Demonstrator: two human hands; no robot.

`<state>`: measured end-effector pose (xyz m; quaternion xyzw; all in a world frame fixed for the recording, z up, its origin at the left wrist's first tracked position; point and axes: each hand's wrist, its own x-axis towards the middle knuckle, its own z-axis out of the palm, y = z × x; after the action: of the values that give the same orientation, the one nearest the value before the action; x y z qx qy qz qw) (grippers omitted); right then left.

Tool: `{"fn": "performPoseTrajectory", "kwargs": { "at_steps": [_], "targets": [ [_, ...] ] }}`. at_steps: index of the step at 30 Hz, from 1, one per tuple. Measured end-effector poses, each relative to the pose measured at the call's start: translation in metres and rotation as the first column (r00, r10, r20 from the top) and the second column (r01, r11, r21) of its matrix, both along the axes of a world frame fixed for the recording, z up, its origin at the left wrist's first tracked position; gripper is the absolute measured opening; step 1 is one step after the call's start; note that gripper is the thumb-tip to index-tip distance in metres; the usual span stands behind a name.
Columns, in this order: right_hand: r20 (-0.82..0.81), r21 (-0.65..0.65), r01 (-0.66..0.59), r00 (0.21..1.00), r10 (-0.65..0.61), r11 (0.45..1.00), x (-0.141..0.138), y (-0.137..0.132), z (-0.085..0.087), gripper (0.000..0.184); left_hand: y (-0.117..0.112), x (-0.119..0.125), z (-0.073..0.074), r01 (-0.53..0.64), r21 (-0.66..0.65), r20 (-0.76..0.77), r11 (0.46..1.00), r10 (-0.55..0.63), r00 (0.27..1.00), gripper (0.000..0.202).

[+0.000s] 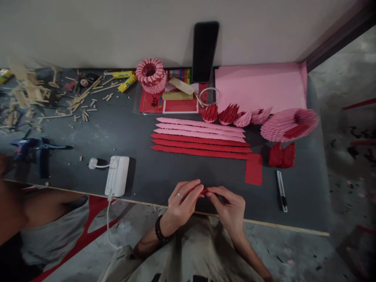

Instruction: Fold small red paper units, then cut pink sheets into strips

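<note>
Near the front edge of the dark table, my left hand (183,201) and my right hand (227,205) meet over a small piece of red paper (204,191). Both hands pinch it between the fingertips, which hide most of it. Beyond them lie several long pointed strips of interlocked folded paper, the pink strips (199,129) behind the red strips (199,145). A flat red paper piece (253,169) rests at their right end. Further right stand two bundles of folded red paper (282,154), with a utility knife (281,191) in front of them.
At the back are a pink-and-red ring of folded paper (151,76), a phone (205,51) leaning on the wall, and pink sheets (260,84). A larger pink bundle (289,125) lies right. Leftward are a power strip (117,176), a glue gun (25,147), wood sticks and another person's leg.
</note>
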<state>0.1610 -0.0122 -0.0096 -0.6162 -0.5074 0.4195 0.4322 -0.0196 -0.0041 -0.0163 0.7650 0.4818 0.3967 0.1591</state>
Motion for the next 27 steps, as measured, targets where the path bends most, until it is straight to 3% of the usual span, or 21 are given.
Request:
{"fn": "performPoseTrajectory", "kwargs": {
  "at_steps": [7, 13, 20, 27],
  "targets": [
    [-0.085, -0.107, -0.049, 0.996, 0.04, 0.993, 0.001, 0.001, -0.001, 0.009, 0.0, -0.008, -0.006, 0.05, -0.013, -0.021, 0.999, -0.05, 0.999, 0.047],
    [-0.094, -0.144, -0.106, 0.991, 0.093, 0.984, 0.006, 0.008, -0.001, 0.01, -0.005, -0.005, -0.007, 0.08, 0.024, -0.179, 0.996, -0.074, 0.981, 0.052],
    [-0.162, -0.221, -0.14, 0.981, 0.106, 0.965, 0.011, 0.007, -0.005, 0.013, -0.005, -0.004, -0.011, 0.082, -0.073, -0.137, 0.994, -0.092, 0.986, 0.045],
    [-0.168, -0.233, -0.153, 0.979, 0.115, 0.96, 0.005, 0.01, -0.005, 0.018, -0.003, -0.001, -0.009, 0.045, -0.044, -0.102, 0.998, -0.049, 0.994, 0.048]
  ]
}}
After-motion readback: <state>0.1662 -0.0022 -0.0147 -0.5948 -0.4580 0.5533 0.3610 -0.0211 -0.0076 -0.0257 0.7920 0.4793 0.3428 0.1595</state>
